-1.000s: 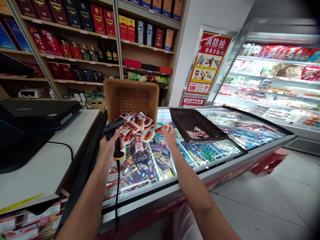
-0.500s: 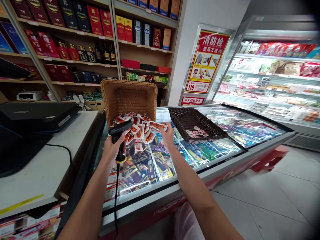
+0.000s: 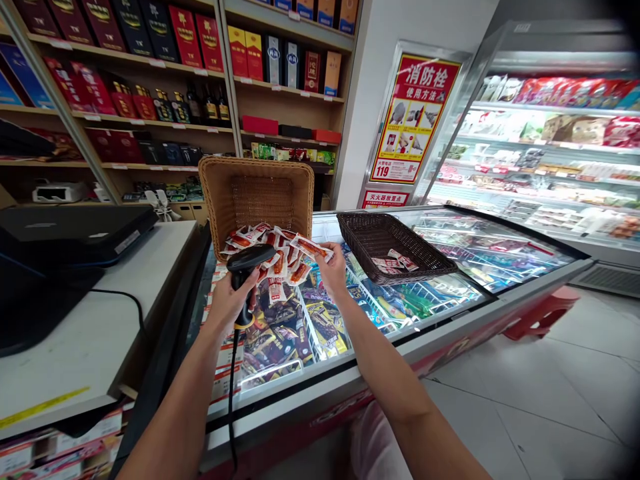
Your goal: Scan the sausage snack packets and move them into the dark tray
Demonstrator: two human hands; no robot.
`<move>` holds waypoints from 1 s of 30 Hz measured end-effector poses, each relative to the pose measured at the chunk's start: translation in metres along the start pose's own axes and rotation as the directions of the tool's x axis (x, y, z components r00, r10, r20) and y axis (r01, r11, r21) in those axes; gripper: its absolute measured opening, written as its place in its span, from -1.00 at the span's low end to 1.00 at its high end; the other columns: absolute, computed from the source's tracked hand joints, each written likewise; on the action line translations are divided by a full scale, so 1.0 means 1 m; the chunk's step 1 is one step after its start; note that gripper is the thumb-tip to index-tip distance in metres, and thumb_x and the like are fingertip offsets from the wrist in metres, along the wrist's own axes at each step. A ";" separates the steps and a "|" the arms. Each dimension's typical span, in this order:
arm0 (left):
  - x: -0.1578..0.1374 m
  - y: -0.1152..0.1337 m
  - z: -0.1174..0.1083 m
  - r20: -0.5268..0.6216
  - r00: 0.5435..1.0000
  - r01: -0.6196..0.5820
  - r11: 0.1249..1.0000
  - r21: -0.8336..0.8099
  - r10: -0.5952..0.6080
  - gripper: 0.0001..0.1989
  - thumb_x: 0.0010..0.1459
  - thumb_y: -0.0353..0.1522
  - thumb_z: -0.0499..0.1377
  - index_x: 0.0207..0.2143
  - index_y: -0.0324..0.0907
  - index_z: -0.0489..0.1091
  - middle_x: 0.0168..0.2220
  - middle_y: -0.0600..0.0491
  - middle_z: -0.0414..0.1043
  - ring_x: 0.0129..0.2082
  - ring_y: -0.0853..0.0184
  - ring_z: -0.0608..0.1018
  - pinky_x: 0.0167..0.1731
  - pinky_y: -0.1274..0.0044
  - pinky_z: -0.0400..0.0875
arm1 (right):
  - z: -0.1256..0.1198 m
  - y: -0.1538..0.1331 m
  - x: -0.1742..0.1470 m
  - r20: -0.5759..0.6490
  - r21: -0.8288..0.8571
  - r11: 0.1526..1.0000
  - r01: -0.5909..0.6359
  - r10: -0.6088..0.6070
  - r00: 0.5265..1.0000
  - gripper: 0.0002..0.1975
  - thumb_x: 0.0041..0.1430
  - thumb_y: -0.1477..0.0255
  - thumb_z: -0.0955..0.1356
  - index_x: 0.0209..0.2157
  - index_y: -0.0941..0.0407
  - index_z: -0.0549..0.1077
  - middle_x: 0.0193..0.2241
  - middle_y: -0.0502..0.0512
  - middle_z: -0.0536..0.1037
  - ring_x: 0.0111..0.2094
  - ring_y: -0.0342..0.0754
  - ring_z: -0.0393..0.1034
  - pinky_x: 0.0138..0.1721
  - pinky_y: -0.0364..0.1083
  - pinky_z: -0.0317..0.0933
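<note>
My left hand (image 3: 231,299) is wrapped round the handle of a black barcode scanner (image 3: 250,259), whose cable hangs down over the freezer's front. Between the fingers of my right hand (image 3: 334,272) is one end of a packaged sausage (image 3: 310,248), a reddish stick in a clear and white wrapper. The scanner's head points toward the sausages. Behind both hands a tan wicker basket (image 3: 206,200) lies tipped on its side, and more wrapped sausages (image 3: 278,268) spill from its mouth onto the freezer glass. To the right, a dark brown wicker basket (image 3: 370,233) holds several similar packets (image 3: 393,262).
The chest freezer (image 3: 280,400) with a glass top spans the front, full of ice-cream packs. A white counter (image 3: 100,333) with a dark device stands at left. A red stool (image 3: 543,312) is beside the freezer, and shelves of boxes (image 3: 150,93) line the back.
My left hand has moved the scanner slightly right and turned its head. The sausage in my right hand has tilted, its far end now higher.
</note>
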State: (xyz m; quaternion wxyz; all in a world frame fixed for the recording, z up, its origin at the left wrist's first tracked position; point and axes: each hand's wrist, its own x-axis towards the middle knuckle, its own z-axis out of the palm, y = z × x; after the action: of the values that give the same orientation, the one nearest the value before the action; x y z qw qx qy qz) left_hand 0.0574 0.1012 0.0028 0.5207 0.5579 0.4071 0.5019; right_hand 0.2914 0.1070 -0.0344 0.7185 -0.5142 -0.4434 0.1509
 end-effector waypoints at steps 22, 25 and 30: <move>-0.004 -0.001 0.002 0.021 0.999 -0.039 0.994 0.102 0.037 -0.52 -0.11 0.00 0.44 -0.53 -0.14 0.33 -0.66 0.11 0.33 -0.71 0.37 0.37 -0.69 0.54 0.26 | -0.001 -0.007 -0.002 -0.034 -0.019 1.000 0.006 -0.006 0.999 -0.67 0.05 0.23 0.32 -0.16 0.07 0.32 -0.26 0.09 0.57 -0.24 0.00 0.50 -0.12 -0.02 0.43; -0.003 -0.005 0.000 0.018 0.999 -0.038 0.992 0.120 0.036 -0.53 -0.09 -0.02 0.44 -0.55 -0.14 0.33 -0.69 0.11 0.32 -0.73 0.38 0.35 -0.70 0.55 0.22 | -0.001 -0.006 -0.002 -0.046 -0.024 0.999 0.023 -0.025 0.999 -0.68 0.05 0.25 0.32 -0.15 0.07 0.33 -0.26 0.09 0.58 -0.23 0.01 0.51 -0.13 -0.02 0.43; -0.001 -0.013 -0.002 0.069 0.994 -0.091 0.982 0.167 0.080 -0.55 -0.04 -0.02 0.42 -0.55 -0.14 0.33 -0.72 0.11 0.31 -0.75 0.39 0.34 -0.70 0.56 0.19 | -0.001 -0.005 -0.003 -0.035 -0.044 0.998 0.043 -0.045 0.998 -0.68 0.06 0.25 0.32 -0.14 0.06 0.33 -0.25 0.10 0.58 -0.21 0.03 0.51 -0.14 -0.01 0.42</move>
State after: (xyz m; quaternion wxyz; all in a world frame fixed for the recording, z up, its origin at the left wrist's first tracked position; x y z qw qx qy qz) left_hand 0.0562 0.1025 -0.0101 0.4617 0.6326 0.4075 0.4697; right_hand 0.2892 0.1029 -0.0316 0.7180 -0.5225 -0.4449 0.1162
